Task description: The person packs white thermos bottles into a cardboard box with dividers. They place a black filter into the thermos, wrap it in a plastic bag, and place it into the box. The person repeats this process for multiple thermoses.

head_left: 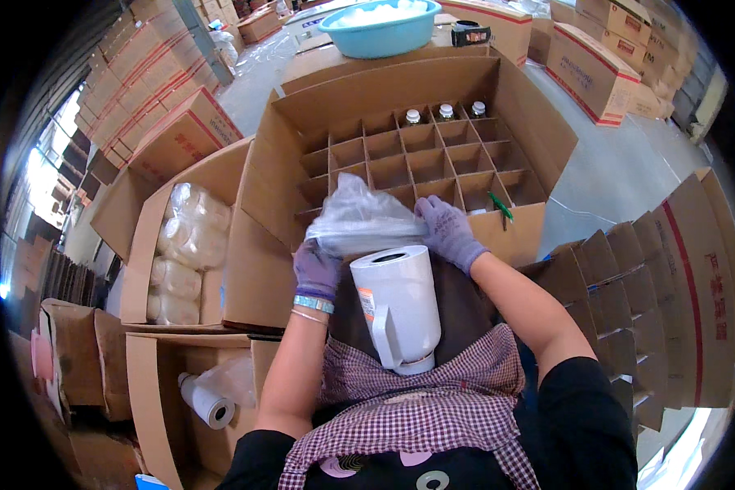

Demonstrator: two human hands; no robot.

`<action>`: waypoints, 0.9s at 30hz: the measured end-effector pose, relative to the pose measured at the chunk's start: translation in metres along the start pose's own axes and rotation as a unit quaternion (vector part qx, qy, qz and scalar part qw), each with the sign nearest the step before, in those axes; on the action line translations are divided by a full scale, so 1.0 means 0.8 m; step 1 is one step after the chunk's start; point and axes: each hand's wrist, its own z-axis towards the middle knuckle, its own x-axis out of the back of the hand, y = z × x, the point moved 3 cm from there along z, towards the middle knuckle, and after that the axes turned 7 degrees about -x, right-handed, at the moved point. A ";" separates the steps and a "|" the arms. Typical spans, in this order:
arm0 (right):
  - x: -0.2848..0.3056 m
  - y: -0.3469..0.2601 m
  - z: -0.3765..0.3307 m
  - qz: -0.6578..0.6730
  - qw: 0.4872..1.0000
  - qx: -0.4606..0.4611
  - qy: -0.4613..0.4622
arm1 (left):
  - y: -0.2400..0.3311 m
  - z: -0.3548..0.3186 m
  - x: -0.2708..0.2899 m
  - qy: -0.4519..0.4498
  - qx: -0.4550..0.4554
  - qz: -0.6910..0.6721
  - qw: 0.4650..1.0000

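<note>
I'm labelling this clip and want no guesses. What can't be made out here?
Head view only:
- Contents of the clear plastic bag: crumpled film blurs them.
- Fingertips of the left hand and right hand: tucked under the bag, so the grip is unclear.
- Base of the white jug: pressed against the apron.
- Bottles in the divided box: only caps show; dividers hide the rest.

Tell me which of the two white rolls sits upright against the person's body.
The large white roll below the gloved hands stands upright on the apron; the smaller roll lies sideways in the lower-left box.

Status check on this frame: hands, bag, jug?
Both hands, left hand and right hand, gloved, gripping clear plastic bag. White jug upright below, uncovered. Nothing blocking.
</note>
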 end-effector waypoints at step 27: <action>0.198 -0.038 -0.315 0.362 0.821 -0.189 0.399 | 0.006 -0.342 -0.323 -0.561 -0.351 0.555 0.504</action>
